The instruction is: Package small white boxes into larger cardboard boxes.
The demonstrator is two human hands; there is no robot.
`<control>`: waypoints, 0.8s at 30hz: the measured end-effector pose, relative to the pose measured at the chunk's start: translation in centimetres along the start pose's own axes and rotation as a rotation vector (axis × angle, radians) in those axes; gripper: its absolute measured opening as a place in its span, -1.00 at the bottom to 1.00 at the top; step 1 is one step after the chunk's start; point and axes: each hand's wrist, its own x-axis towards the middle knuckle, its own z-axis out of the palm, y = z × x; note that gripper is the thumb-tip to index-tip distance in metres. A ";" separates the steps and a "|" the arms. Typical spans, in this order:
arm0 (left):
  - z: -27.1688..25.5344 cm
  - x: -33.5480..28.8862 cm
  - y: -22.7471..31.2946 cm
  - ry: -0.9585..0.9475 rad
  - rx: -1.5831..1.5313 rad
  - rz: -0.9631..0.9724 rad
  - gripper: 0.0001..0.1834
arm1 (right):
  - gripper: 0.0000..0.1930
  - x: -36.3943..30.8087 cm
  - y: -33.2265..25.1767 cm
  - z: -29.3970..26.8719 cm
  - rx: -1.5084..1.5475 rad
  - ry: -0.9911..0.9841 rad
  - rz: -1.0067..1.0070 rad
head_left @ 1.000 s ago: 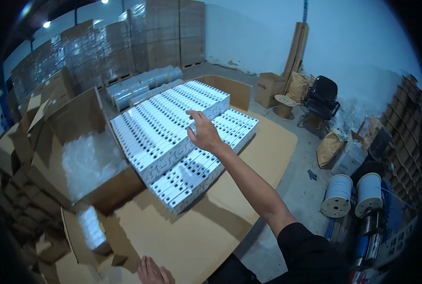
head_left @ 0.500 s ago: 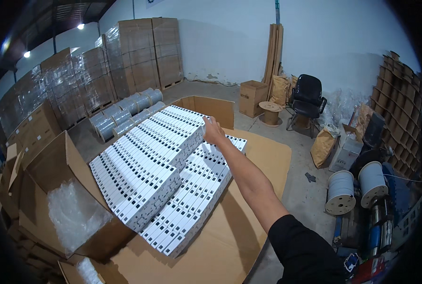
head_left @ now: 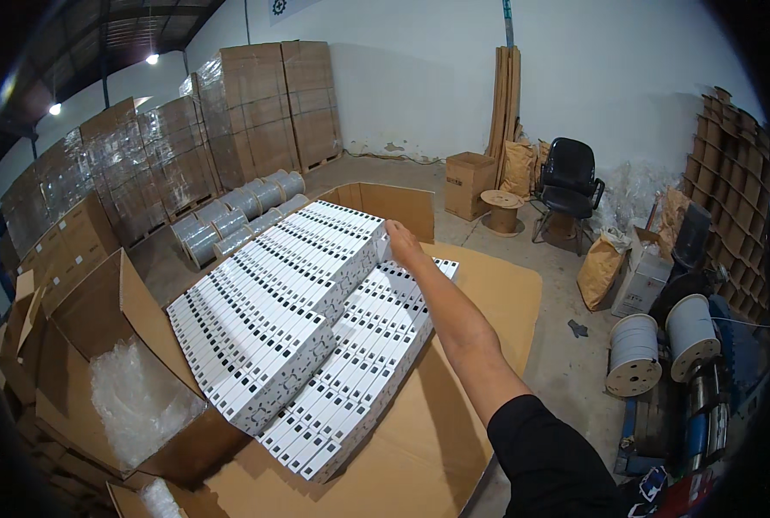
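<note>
Slim white boxes point(head_left: 264, 315) with black square marks stand packed in tight rows on a brown cardboard sheet point(head_left: 489, 293). They form an upper layer, with a lower layer point(head_left: 363, 367) showing to its right. At the far right corner of the upper layer, my right hand point(head_left: 405, 245) is closed on the end white box point(head_left: 375, 226). Its fingertips are partly hidden behind the box edge. The outstretched right arm reaches over the lower layer. My left hand is out of view.
An open carton point(head_left: 83, 337) with clear plastic wrap point(head_left: 139, 397) stands left of the boxes. Wrapped pallets point(head_left: 255, 108) and clear rolls point(head_left: 238, 207) lie beyond. To the right are a black chair point(head_left: 568, 180), cable spools point(head_left: 634, 354) and a paper sack point(head_left: 602, 269).
The whole view has shifted slightly, so everything sits a little lower and further right. My right hand stays at the same corner of the upper layer.
</note>
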 end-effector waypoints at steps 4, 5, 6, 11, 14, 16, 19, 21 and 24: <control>0.9 -0.8 -1.0 0.097 0.040 0.069 -0.48 | -0.57 -0.4 0.5 0.3 -0.076 0.011 -0.107; 0.6 -0.5 -0.8 0.086 0.014 0.074 -0.49 | -0.57 -0.5 0.9 0.0 -0.071 0.011 -0.108; 0.5 -0.3 -0.2 0.087 0.019 0.072 -0.49 | -0.58 -0.7 1.3 -0.2 -0.147 0.000 -0.132; 0.8 -0.3 1.3 0.188 -0.044 -0.025 -0.50 | -0.65 -1.8 1.3 -1.7 -0.267 0.027 -0.190; 0.2 -0.8 1.5 0.069 -0.077 -0.114 -0.55 | -0.66 -2.4 0.9 -4.0 -0.346 0.028 -0.174; -0.1 -1.2 1.7 0.066 -0.105 -0.144 -0.56 | -0.66 -3.4 -1.6 -5.9 -0.320 -0.033 -0.142; -0.2 -1.1 1.4 0.044 -0.124 -0.139 -0.56 | -0.64 -5.3 -3.3 -8.7 -0.215 -0.101 -0.096; -0.3 -1.1 1.1 0.034 -0.094 -0.103 -0.55 | -0.63 -7.6 -6.3 -10.4 -0.106 -0.098 -0.105; -0.9 -0.9 1.3 0.056 -0.063 -0.052 -0.55 | -0.62 -12.1 -10.3 -13.2 -0.047 -0.095 -0.165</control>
